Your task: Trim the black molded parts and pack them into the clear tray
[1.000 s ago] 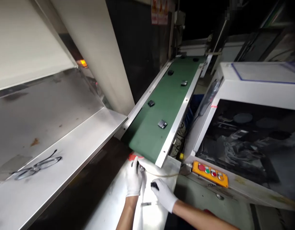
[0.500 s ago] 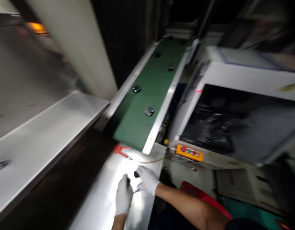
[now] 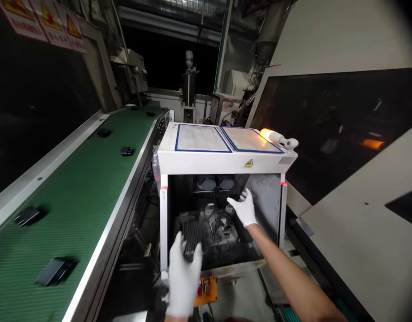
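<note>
My left hand [image 3: 184,279], in a white glove, is raised in front of a white machine cabinet [image 3: 222,163]. Its fingers and thumb are apart with nothing between them. My right hand [image 3: 245,209], gloved as well, reaches into the cabinet's opening on the right side, fingers spread and slightly curved, and holds nothing I can see. Below it inside the cabinet lies a dark metal fixture [image 3: 222,226] dusted grey, beside a ribbed black bellows [image 3: 191,237]. Partly behind my left hand is an orange button box [image 3: 208,290].
On the left a green conveyor belt [image 3: 88,179] carries several black parts, among them a black block-shaped part [image 3: 55,271]. A glowing orange lamp [image 3: 268,134] lies on the cabinet top. A large pale machine [image 3: 353,214] stands at the right.
My view has swung from the metal table to the cabinet. Both hands have left the table and the small black items there, and are now apart and open at the cabinet.
</note>
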The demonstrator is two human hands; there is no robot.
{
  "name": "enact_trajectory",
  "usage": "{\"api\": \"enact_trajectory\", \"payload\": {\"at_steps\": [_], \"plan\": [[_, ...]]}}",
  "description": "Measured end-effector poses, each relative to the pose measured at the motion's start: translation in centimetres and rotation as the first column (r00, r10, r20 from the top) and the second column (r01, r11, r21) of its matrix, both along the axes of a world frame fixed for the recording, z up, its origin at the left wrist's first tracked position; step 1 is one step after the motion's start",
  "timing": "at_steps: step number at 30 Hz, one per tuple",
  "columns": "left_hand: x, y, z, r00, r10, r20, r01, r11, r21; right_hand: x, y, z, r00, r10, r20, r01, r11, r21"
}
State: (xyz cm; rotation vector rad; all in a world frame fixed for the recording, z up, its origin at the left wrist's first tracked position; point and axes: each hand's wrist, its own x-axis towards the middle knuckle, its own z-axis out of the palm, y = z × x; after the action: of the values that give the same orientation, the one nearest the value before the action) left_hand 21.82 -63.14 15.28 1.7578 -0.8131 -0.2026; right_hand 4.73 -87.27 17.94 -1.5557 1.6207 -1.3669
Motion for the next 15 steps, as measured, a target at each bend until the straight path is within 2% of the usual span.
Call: {"api": "enact_trajectory", "payload": {"at_steps": [1,3,5,6,7,9,11,13,15], "plan": [[-0.7,-4.4,0.9,0.998,-0.026,0.049,0.027,0.999,-0.02,0.8,-1.8,-0.6,1.0,-0.004,0.018,0.004,1.0,0.005],[-2.2,-12.8,1.8,0.988,-0.033,0.151,0.043,0.997,-0.065,2.3,-3.8,-2.1,0.998,-0.034,0.044,0.034,0.999,0.014],[-3.4,-19.5,1.6,0.977,-0.013,0.211,0.031,0.996,-0.083,3.3,-4.4,-3.6,0.994,-0.092,0.058,0.091,0.996,0.015],[-3.8,-21.8,1.1,0.974,0.002,0.225,0.016,0.997,-0.082,3.6,-4.5,-4.3,0.99,-0.129,0.059,0.129,0.992,0.01],[-4.3,-23.5,0.5,0.972,0.029,0.232,-0.01,0.997,-0.08,3.7,-4.6,-4.9,0.984,-0.169,0.056,0.169,0.986,0.001],[-4.9,-25.2,-0.6,0.968,0.105,0.229,-0.09,0.993,-0.071,3.8,-4.8,-5.7,0.973,-0.229,0.04,0.23,0.972,-0.037],[-5.4,-25.8,-1.4,0.956,0.199,0.216,-0.19,0.98,-0.066,3.7,-5.1,-6.2,0.971,-0.24,0.015,0.24,0.965,-0.11],[-5.6,-25.9,-1.8,0.939,0.278,0.2,-0.268,0.96,-0.076,3.6,-5.4,-6.4,0.979,-0.203,-0.011,0.197,0.961,-0.195],[-5.6,-25.9,-1.9,0.93,0.311,0.197,-0.296,0.95,-0.102,3.6,-5.6,-6.5,0.984,-0.175,-0.027,0.162,0.952,-0.261]]}}
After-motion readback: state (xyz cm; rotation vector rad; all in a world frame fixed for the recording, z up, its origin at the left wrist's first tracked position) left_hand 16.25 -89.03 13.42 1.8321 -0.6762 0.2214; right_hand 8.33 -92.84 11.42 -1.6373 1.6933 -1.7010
